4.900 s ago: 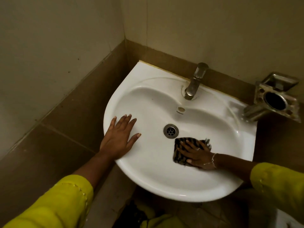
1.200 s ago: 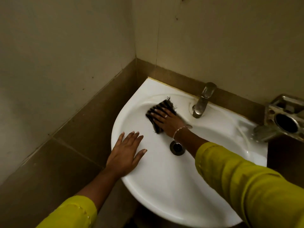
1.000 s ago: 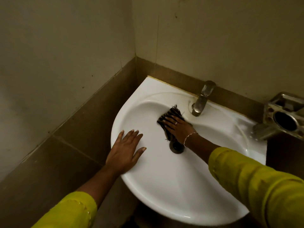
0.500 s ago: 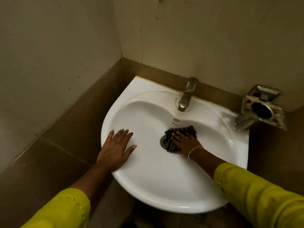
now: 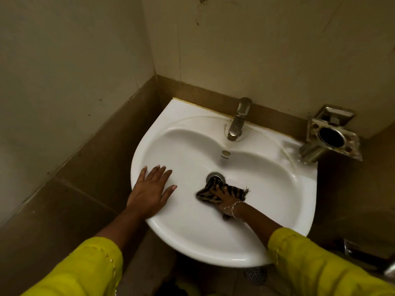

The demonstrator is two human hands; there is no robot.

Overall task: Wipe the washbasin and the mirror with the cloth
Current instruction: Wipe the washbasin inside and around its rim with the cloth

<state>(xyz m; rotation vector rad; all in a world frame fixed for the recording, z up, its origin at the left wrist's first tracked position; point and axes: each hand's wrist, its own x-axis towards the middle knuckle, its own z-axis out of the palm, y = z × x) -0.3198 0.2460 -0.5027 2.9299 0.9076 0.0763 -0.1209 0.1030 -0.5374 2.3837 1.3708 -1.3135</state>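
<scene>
A white washbasin (image 5: 267, 184) is fixed in the corner of two tiled walls. My right hand (image 5: 224, 199) presses a dark striped cloth (image 5: 205, 194) flat against the bowl, just below and right of the metal drain (image 5: 215, 176). Its fingers lie spread over the cloth. My left hand (image 5: 150, 189) rests flat on the basin's left rim with straight fingers. No mirror is in view.
A metal tap (image 5: 238, 120) stands at the back of the basin. A metal wall holder (image 5: 331, 135) sticks out at the right, close above the basin's right corner. A floor drain grate (image 5: 255, 274) shows below the basin.
My right hand has slid the cloth from the back left of the bowl, past the tap, down over the drain to just below it. The left hand has stayed on the rim.
</scene>
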